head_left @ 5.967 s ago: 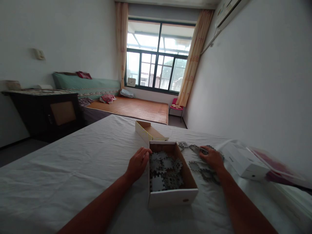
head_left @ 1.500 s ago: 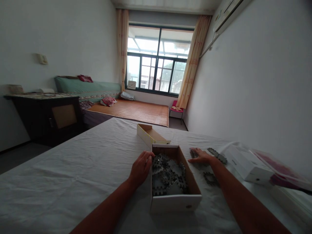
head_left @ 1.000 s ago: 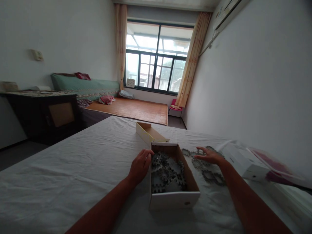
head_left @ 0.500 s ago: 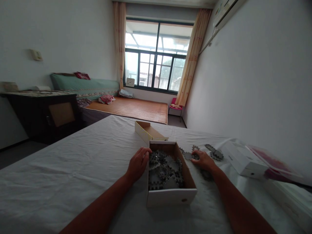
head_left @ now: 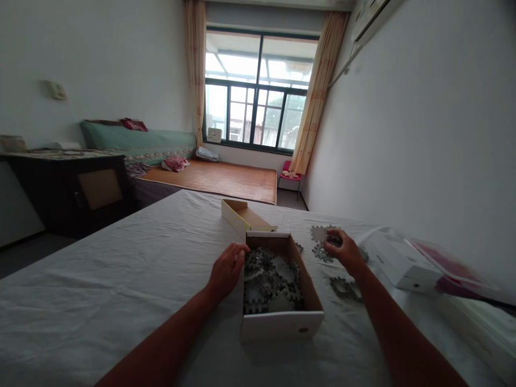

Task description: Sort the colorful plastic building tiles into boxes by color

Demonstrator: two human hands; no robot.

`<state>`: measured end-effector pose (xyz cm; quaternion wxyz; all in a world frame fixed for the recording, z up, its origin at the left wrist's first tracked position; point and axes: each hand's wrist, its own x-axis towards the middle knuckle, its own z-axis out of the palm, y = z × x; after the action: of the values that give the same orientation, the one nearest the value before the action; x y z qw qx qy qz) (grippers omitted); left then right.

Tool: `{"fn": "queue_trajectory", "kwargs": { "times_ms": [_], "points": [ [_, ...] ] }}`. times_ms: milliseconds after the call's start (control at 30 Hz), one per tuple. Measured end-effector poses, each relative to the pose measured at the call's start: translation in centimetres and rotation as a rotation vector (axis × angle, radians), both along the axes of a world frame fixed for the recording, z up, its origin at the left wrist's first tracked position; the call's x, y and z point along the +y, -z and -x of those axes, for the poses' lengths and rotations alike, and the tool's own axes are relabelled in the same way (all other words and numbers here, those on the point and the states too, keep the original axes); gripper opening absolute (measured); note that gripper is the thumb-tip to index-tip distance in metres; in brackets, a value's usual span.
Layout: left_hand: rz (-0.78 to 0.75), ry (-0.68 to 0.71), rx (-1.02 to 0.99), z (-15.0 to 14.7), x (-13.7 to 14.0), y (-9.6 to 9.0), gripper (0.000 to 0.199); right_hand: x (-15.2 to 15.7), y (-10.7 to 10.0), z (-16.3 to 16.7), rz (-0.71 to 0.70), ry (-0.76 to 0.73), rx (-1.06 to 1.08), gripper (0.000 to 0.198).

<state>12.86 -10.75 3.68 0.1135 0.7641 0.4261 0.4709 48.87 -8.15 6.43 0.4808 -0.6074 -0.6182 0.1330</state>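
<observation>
A white cardboard box [head_left: 282, 325] with a brown inside stands on the white sheet, filled with grey toothed pieces [head_left: 272, 279] heaped over one another. My left hand [head_left: 226, 271] is closed on the box's left wall near its far corner. To the right of the box, my right hand [head_left: 344, 251] pinches a flat grey toothed piece [head_left: 321, 251]. Another grey toothed piece [head_left: 319, 233] shows just beyond the fingertips; whether it is held too I cannot tell. Closer to me, more toothed pieces [head_left: 344, 288] lie on the sheet, partly behind my right forearm.
A shallow open box lid [head_left: 248, 217] lies behind the box. At the right are a white carton [head_left: 407, 263] and a clear-topped container with something red [head_left: 439, 260]. Farther back stand a mat-covered bed [head_left: 226, 180], a dark cabinet [head_left: 68, 188] and a pink chair [head_left: 290, 171].
My right hand has moved away from me and slightly right, with a toothed piece in its fingers. Pieces near it have shifted. My left hand stays on the box wall.
</observation>
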Motion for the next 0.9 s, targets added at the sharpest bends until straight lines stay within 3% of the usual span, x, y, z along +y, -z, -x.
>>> {"fn": "queue_trajectory", "kwargs": {
  "times_ms": [100,233,367,433,500,600,733,833,900],
  "points": [
    [0.005,0.004,-0.001,0.0,0.0,0.0,0.025,-2.0,-2.2,4.9,-0.058,-0.194,0.030,0.043],
    [0.000,0.002,-0.015,-0.1,0.1,0.1,0.025,-5.4,-3.9,10.4,-0.009,-0.511,-0.282,0.034],
    [0.002,-0.011,-0.009,0.0,0.1,0.2,0.025,-6.2,-5.0,10.3,0.020,-0.583,-0.272,0.035],
    [0.005,-0.014,-0.002,0.0,0.0,0.2,0.025,-4.5,-5.2,7.6,0.005,-0.485,-0.196,0.035],
    [0.006,-0.010,-0.004,0.0,0.0,0.1,0.025,-1.9,-4.8,3.7,-0.025,-0.256,-0.207,0.039],
    [0.009,-0.005,-0.013,0.0,-0.1,0.1,0.025,2.3,-2.7,-2.7,0.172,0.177,-0.441,0.045],
    [0.022,0.001,-0.013,0.1,0.0,0.1,0.024,4.9,1.9,-8.6,0.364,0.356,-0.487,0.064],
    [0.033,0.018,-0.014,0.2,0.0,0.2,0.024,5.5,5.2,-10.5,0.555,0.429,-0.568,0.075],
    [0.036,0.026,-0.016,0.2,0.0,0.2,0.024,5.7,6.6,-11.1,0.573,0.417,-0.632,0.069]
  ]
}}
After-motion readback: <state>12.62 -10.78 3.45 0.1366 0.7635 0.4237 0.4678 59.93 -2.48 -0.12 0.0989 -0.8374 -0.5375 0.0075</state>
